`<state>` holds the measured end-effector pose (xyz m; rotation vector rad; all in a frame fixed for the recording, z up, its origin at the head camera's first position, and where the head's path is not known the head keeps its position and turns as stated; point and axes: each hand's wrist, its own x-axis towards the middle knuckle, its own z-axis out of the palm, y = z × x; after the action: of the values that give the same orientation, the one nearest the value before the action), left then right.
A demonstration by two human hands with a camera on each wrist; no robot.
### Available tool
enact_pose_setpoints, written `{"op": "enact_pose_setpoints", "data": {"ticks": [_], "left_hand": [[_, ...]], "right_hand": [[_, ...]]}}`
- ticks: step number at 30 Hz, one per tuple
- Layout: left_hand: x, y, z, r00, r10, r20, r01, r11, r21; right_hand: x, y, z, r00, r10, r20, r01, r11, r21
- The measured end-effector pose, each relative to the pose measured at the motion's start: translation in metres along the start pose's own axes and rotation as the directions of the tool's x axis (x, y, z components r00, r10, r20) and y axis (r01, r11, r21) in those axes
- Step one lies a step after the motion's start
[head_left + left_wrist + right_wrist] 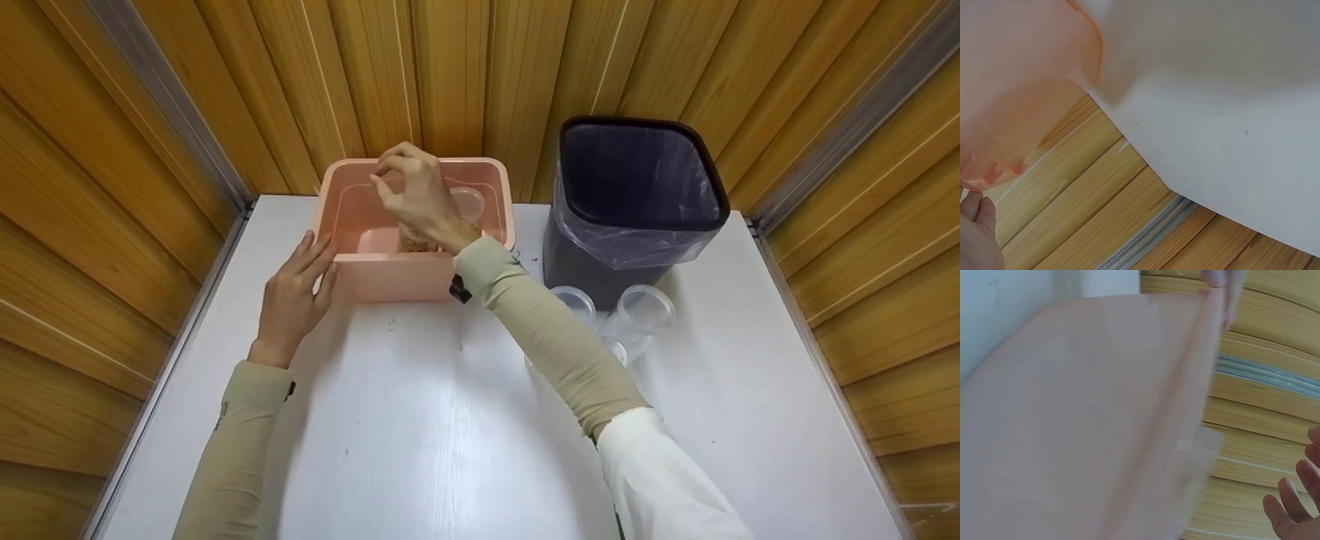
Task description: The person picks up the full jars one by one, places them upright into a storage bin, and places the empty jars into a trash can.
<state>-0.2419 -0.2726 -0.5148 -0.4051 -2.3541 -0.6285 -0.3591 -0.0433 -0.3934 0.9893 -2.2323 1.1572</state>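
A pink plastic bin (394,279) stands near the back wall. At its front left corner, my left hand (294,296) rests straight fingers against the rim; the left wrist view shows fingertips (979,208) right at the edge. My right hand (415,196) is over the bin with bent fingers and nothing in them. In the right wrist view those fingers (1297,495) are loosely curved and spread. Inside the bin lie brown bits (416,241), partly hidden under my right hand, and a clear plastic cup (469,202).
A dark trash can (600,262) with a clear liner stands to the right of the bin. Several clear plastic cups (645,309) sit in front of it, partly behind my right sleeve. Wood-patterned walls (517,75) enclose the white table (420,420); small specks dot its surface.
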Motion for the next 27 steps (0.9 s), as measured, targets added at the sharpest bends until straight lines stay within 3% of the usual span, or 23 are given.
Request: {"op": "enact_pose_setpoints", "data": {"ticks": [4,16,27], "left_hand": [[0.002,0.000,0.002,1.000,-0.006,-0.004,0.006,1.000,-0.009],[0.003,0.001,0.000,1.000,0.003,-0.007,-0.003,1.000,-0.018],[0.007,0.011,-0.005,1.000,-0.027,0.008,0.027,1.000,-0.008]], "right_hand": [[0.004,-0.006,-0.007,1.000,-0.002,0.019,0.003,1.000,-0.009],[-0.010,-0.008,-0.017,0.999,0.003,0.054,-0.001,0.999,-0.043],[-0.023,-0.022,-0.039,0.993,-0.022,0.113,0.029,0.998,-0.058]]}}
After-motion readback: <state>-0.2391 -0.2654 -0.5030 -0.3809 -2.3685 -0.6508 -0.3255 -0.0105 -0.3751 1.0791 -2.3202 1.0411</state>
